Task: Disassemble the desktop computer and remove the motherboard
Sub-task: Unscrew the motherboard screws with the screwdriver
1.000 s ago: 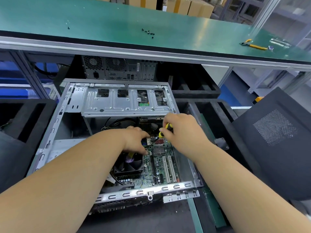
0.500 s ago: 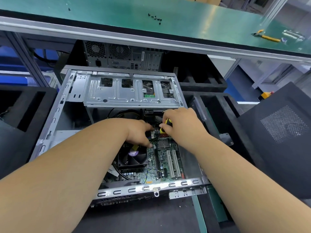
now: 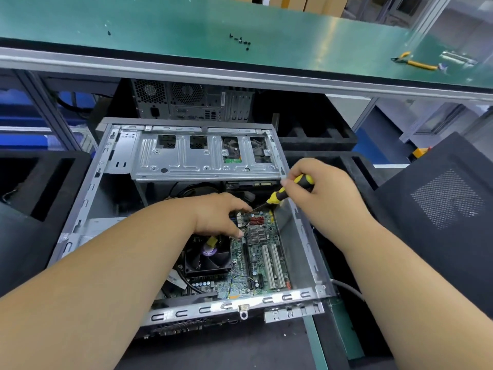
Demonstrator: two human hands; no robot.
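Open computer case (image 3: 80,222) lies on its side below the green worktop (image 3: 186,20), and the motherboard (image 3: 256,263) sits flat on its floor toward four o'clock of the chassis, still in place. The right hand (image 3: 322,193) has its fingers clamped round the yellow-and-black screwdriver (image 3: 289,190), shaft angled down toward eight o'clock, tip landing near the board's top edge by the red connectors (image 3: 256,220). The left hand (image 3: 218,216) reaches in from seven o'clock, fingers curled down onto the board just above the CPU fan (image 3: 208,259); whether they pinch a plug or only steady things, I cannot tell. By my read this is screw or cable work at the far edge, with the board not yet free. The drive cage (image 3: 202,156) overhangs at twelve o'clock, so lift-out room looks tight. That board should be light, thin and a bit flexible, fragile across its soldered parts; I'd take it by its bare edges or the fan block, never the white slots (image 3: 272,265). Loose screws (image 3: 240,41) rest up on the worktop at twelve, pliers (image 3: 413,62) at two.
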